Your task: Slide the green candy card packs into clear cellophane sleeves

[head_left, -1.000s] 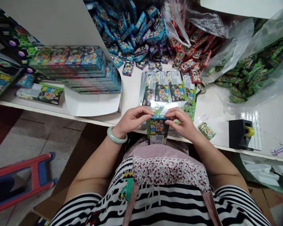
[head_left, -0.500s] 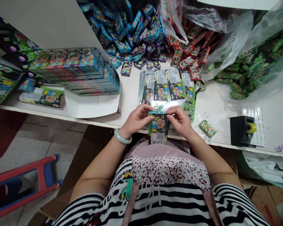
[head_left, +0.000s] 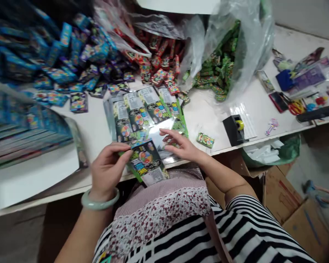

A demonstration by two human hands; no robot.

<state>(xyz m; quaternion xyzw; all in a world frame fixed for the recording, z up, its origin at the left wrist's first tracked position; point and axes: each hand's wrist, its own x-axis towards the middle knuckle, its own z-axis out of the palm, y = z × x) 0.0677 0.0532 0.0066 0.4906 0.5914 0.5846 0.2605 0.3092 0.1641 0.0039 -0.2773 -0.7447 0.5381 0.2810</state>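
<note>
My left hand (head_left: 109, 166) pinches the upper left edge of a flat, dark printed candy pack (head_left: 146, 160) with a green border and a strip of blue along its top. The pack leans over the table's front edge, its lower end against the apron. Off to its right, my right hand (head_left: 181, 145) holds nothing, fingers apart and slightly curled. Beneath that hand lies a spread of similar dark printed packs (head_left: 137, 115), partly covered by shiny clear plastic.
Small blue boxes (head_left: 55, 54), red boxes (head_left: 159, 75) and green boxes (head_left: 214, 73) lie heaped behind, some in clear bags. Stacked boxes (head_left: 30, 135) stand left. One small green box (head_left: 205, 140) and a black tape dispenser (head_left: 234, 129) sit right. A green bag (head_left: 290, 149) hangs below.
My right hand has let go of the pack and moved right, its fingers opening. My left hand keeps the pack, which is now tilted. The camera view has turned to the right.
</note>
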